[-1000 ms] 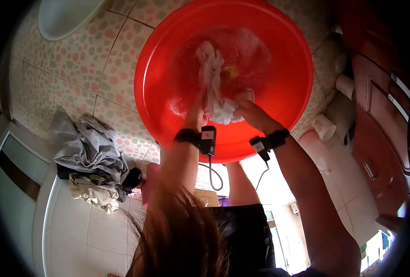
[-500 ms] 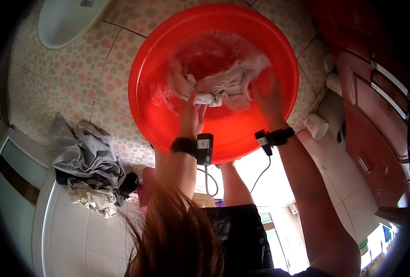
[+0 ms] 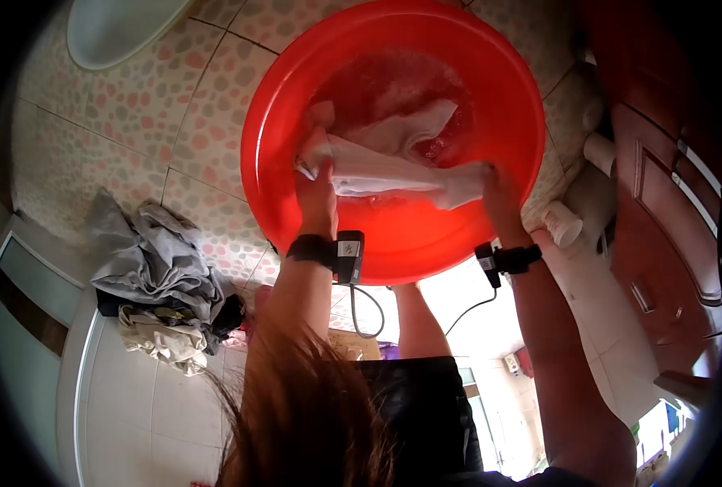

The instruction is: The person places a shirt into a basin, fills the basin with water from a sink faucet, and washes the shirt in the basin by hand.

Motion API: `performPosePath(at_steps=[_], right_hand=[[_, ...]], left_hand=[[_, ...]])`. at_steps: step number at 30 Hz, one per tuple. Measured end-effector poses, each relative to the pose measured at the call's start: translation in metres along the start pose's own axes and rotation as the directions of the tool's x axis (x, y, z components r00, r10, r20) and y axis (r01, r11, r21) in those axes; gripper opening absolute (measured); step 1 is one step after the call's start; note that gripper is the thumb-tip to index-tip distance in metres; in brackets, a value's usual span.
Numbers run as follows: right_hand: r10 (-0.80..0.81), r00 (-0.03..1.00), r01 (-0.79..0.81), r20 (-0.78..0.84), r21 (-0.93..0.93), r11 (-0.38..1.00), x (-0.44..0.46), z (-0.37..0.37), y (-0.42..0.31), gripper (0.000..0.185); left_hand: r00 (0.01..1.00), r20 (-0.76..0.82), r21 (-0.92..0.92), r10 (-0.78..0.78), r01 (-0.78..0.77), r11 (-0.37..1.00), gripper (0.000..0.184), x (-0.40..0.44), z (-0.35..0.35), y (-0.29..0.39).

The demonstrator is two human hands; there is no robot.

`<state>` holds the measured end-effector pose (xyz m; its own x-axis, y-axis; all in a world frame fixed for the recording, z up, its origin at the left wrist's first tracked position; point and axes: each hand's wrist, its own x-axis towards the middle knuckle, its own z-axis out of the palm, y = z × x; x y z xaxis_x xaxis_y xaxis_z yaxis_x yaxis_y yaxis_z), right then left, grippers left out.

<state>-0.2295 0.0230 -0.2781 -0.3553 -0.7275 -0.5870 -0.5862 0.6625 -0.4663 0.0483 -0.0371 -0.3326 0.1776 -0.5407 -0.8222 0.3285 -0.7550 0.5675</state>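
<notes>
A wet white cloth garment (image 3: 393,166) is stretched sideways between my two hands over the large red basin (image 3: 259,162). My left hand (image 3: 318,195) grips its left end, the fingers partly hidden by the fabric. At the other end, my right hand (image 3: 503,203) is closed on the cloth near the basin's right wall. Part of the garment trails behind in the sudsy water (image 3: 377,77). Each wrist wears a black strap with a small device and a cable.
Grey and beige clothes (image 3: 162,268) lie heaped on the tiled floor at left. A pale basin (image 3: 121,28) stands at the upper left. To the right are a white cup (image 3: 562,223) and a dark red cabinet (image 3: 661,195).
My hands have moved apart and the bunched garment is now pulled out between them. My right hand, loose beside the cloth before, has closed on its right end. The basin sits slightly further right in view.
</notes>
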Motion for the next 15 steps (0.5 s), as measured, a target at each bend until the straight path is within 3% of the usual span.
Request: performPosePath(at_steps=[2,4,6,8,9,10,11,12,13,14,15], right_hand=[[-0.15,0.972,0.102,-0.183,-0.249,0.963,0.01,-0.024,-0.011,0.038],[-0.205,0.974,0.164,-0.091,-0.338,0.927,0.018,-0.019,-0.048,0.053],[-0.424,0.905,0.419,0.034,-0.245,0.874,0.022,0.018,-0.069,0.068],[-0.567,0.805,0.584,0.176,-0.063,0.809,0.015,0.058,-0.095,0.084],[-0.567,0.805,0.582,0.173,-0.046,0.812,0.013,0.077,-0.103,0.084],[-0.473,0.834,0.541,0.284,-0.251,0.802,0.012,0.097,-0.11,0.089],[-0.354,0.858,0.499,0.372,-0.444,0.744,0.011,0.115,-0.112,0.094],[-0.42,0.868,0.496,0.265,-0.494,0.714,0.014,0.135,-0.104,0.092],[-0.422,0.867,0.498,0.265,-0.471,0.728,0.018,0.149,-0.094,0.092],[-0.327,0.898,0.439,0.295,-0.551,0.71,0.021,0.155,-0.091,0.087],[-0.224,0.922,0.382,0.316,-0.635,0.672,0.022,0.155,-0.085,0.083]], left_hand=[[0.999,0.037,-0.065,0.013,-0.011,0.998,0.054,-0.002,0.005,-0.004],[0.997,0.072,-0.123,0.038,-0.029,0.992,0.052,-0.006,0.011,-0.003],[0.985,0.028,-0.271,-0.168,0.169,0.948,0.042,-0.013,0.017,0.003],[0.983,0.004,-0.22,-0.182,0.178,0.959,0.041,-0.005,0.013,-0.011],[0.981,-0.019,-0.168,-0.195,0.189,0.968,0.041,0.001,0.007,-0.019],[0.969,-0.044,-0.019,-0.244,0.243,0.97,0.041,0.009,-0.002,-0.026],[0.97,-0.061,0.002,-0.236,0.237,0.972,0.041,0.013,-0.006,-0.03],[0.971,-0.003,-0.046,-0.238,0.238,0.97,0.043,0.013,-0.01,-0.033],[0.97,0.055,-0.096,-0.237,0.241,0.966,0.045,0.016,-0.018,-0.033],[0.971,0.042,-0.082,-0.234,0.237,0.968,0.045,0.018,-0.024,-0.026],[0.943,0.06,-0.023,-0.328,0.33,0.944,0.049,0.018,-0.027,-0.021]])
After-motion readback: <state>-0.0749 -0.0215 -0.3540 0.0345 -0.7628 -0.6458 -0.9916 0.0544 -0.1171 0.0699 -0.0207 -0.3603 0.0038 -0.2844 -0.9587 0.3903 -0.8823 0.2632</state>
